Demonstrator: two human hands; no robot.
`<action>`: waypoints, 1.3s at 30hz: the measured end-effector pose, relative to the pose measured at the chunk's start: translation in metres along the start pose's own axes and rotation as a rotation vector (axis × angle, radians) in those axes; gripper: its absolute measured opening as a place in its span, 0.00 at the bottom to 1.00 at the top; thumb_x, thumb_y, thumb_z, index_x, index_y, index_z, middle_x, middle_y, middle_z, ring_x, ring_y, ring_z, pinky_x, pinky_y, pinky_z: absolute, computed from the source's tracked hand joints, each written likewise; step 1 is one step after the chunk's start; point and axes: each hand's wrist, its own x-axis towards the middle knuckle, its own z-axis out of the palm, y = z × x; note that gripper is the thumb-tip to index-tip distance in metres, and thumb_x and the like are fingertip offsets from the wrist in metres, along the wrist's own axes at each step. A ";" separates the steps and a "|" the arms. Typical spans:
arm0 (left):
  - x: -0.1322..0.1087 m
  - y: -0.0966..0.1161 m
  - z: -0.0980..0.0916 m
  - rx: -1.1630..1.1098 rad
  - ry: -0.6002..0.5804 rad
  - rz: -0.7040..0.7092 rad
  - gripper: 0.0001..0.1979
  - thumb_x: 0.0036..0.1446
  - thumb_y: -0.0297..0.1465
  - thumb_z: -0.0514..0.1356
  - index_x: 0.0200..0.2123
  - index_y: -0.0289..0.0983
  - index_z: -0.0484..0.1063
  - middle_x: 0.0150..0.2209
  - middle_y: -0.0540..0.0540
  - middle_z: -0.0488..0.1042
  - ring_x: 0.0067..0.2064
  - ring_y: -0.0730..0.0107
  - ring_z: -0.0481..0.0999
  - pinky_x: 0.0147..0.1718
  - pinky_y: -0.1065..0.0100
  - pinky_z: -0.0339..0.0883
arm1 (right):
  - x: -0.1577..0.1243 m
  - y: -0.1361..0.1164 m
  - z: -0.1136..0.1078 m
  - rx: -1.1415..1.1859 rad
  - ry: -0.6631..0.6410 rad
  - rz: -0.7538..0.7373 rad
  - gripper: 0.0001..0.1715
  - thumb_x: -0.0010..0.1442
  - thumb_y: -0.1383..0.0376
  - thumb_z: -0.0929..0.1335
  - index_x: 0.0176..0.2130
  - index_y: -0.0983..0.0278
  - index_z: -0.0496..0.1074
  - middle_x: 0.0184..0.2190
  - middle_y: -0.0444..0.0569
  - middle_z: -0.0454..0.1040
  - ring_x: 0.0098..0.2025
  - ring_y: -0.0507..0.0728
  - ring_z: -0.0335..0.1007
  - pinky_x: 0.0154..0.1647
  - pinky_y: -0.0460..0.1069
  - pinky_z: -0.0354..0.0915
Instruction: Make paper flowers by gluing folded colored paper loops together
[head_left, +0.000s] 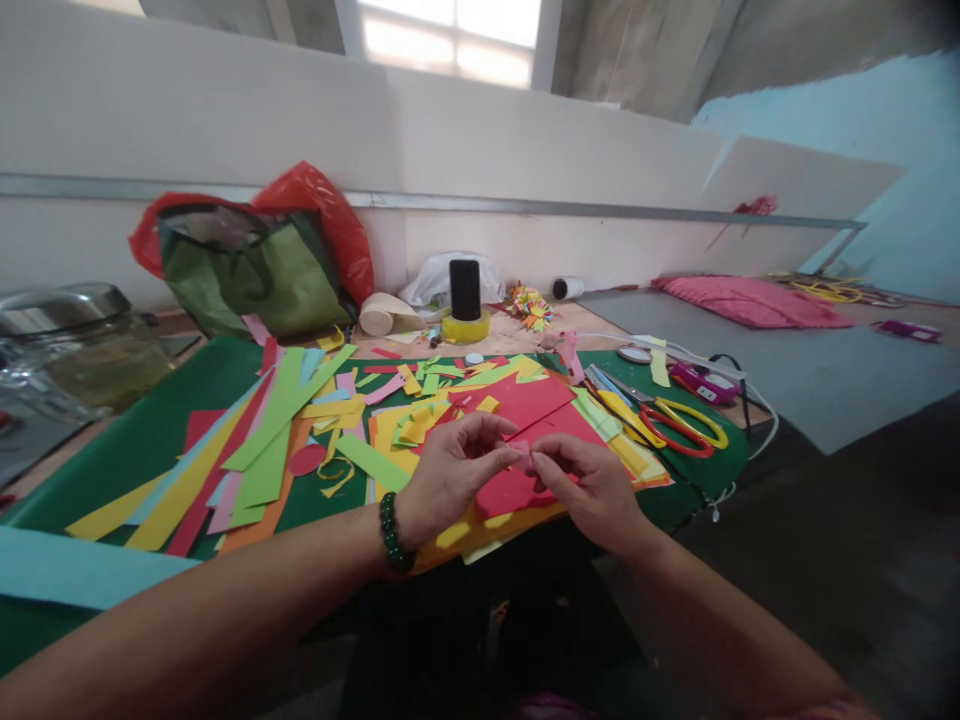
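Note:
Between my two hands is a small piece of pink paper (520,456), pinched at both sides. My left hand (457,460), with a dark green bead bracelet (395,532) at the wrist, has thumb and fingertips closed on its left part. Its right edge is in the fingertips of my right hand (589,485). Just beneath both hands lie red paper sheets (517,405) on a stack of yellow and orange paper (442,540). Left of my left hand are green paper strips (274,430) and small cut scraps.
Scissors (686,425) with red and yellow handles lie at the right beside a pink glue gun (570,355). A phone (465,290) stands on a tape roll (466,328) at the back. A glass jar (82,350) and a green bag (255,265) are at left.

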 end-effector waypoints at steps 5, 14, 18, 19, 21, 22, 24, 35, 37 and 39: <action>-0.001 0.002 0.000 0.026 -0.045 0.002 0.11 0.50 0.36 0.67 0.30 0.33 0.74 0.29 0.47 0.78 0.32 0.71 0.77 0.35 0.69 0.71 | 0.000 0.000 -0.003 -0.045 -0.025 -0.001 0.12 0.62 0.61 0.64 0.29 0.63 0.71 0.22 0.44 0.74 0.23 0.50 0.71 0.24 0.44 0.67; 0.000 0.001 -0.001 0.098 -0.032 0.003 0.12 0.50 0.38 0.67 0.30 0.33 0.75 0.29 0.46 0.77 0.32 0.71 0.75 0.35 0.69 0.70 | -0.001 0.002 0.000 0.010 -0.063 0.064 0.12 0.58 0.57 0.68 0.34 0.64 0.74 0.25 0.46 0.76 0.26 0.51 0.71 0.27 0.45 0.67; -0.001 0.000 0.000 0.056 -0.036 -0.039 0.16 0.46 0.38 0.69 0.34 0.33 0.75 0.32 0.46 0.77 0.33 0.70 0.75 0.34 0.69 0.70 | 0.000 0.006 0.001 0.086 -0.022 0.148 0.15 0.58 0.54 0.68 0.31 0.64 0.74 0.24 0.46 0.74 0.24 0.51 0.69 0.24 0.45 0.66; -0.001 0.000 0.000 0.057 -0.037 -0.052 0.17 0.45 0.38 0.70 0.35 0.33 0.74 0.32 0.46 0.77 0.33 0.70 0.74 0.34 0.69 0.70 | 0.000 0.006 0.001 0.104 -0.015 0.160 0.16 0.57 0.54 0.68 0.31 0.64 0.74 0.23 0.46 0.74 0.24 0.51 0.69 0.24 0.45 0.66; 0.000 -0.002 0.001 0.068 -0.044 -0.066 0.17 0.44 0.37 0.70 0.34 0.33 0.74 0.31 0.47 0.76 0.32 0.72 0.73 0.33 0.70 0.69 | 0.000 0.007 0.000 0.122 -0.005 0.170 0.17 0.57 0.53 0.69 0.30 0.64 0.73 0.23 0.45 0.73 0.23 0.51 0.68 0.24 0.45 0.66; 0.000 -0.002 0.001 0.075 -0.050 -0.065 0.16 0.44 0.37 0.70 0.33 0.33 0.74 0.31 0.47 0.76 0.31 0.72 0.73 0.32 0.70 0.68 | 0.000 0.006 0.000 0.122 -0.004 0.169 0.17 0.57 0.52 0.69 0.29 0.64 0.73 0.22 0.44 0.72 0.23 0.50 0.67 0.23 0.45 0.65; 0.000 -0.003 0.001 0.084 -0.062 -0.053 0.14 0.46 0.37 0.69 0.31 0.33 0.74 0.30 0.47 0.76 0.31 0.72 0.73 0.32 0.70 0.68 | 0.001 0.006 0.000 0.122 -0.006 0.167 0.18 0.56 0.52 0.69 0.29 0.64 0.73 0.21 0.44 0.72 0.22 0.50 0.66 0.23 0.44 0.65; 0.001 -0.004 -0.001 0.115 -0.068 -0.035 0.12 0.49 0.38 0.66 0.28 0.34 0.75 0.28 0.46 0.77 0.31 0.70 0.73 0.34 0.69 0.68 | 0.000 0.004 0.001 0.115 -0.003 0.161 0.18 0.57 0.52 0.69 0.27 0.64 0.73 0.22 0.45 0.74 0.23 0.51 0.68 0.24 0.45 0.66; 0.001 -0.003 -0.001 0.118 -0.073 -0.034 0.11 0.49 0.37 0.66 0.28 0.34 0.76 0.28 0.46 0.78 0.31 0.70 0.73 0.34 0.69 0.68 | 0.000 0.004 0.001 0.127 0.003 0.169 0.18 0.57 0.52 0.69 0.26 0.63 0.73 0.22 0.45 0.73 0.23 0.51 0.68 0.24 0.45 0.66; 0.001 -0.003 -0.001 0.116 -0.081 -0.032 0.11 0.50 0.37 0.65 0.27 0.34 0.76 0.28 0.46 0.78 0.31 0.70 0.73 0.34 0.68 0.68 | 0.000 0.004 0.002 0.136 0.010 0.174 0.18 0.57 0.52 0.69 0.26 0.63 0.72 0.21 0.45 0.73 0.23 0.51 0.68 0.24 0.45 0.66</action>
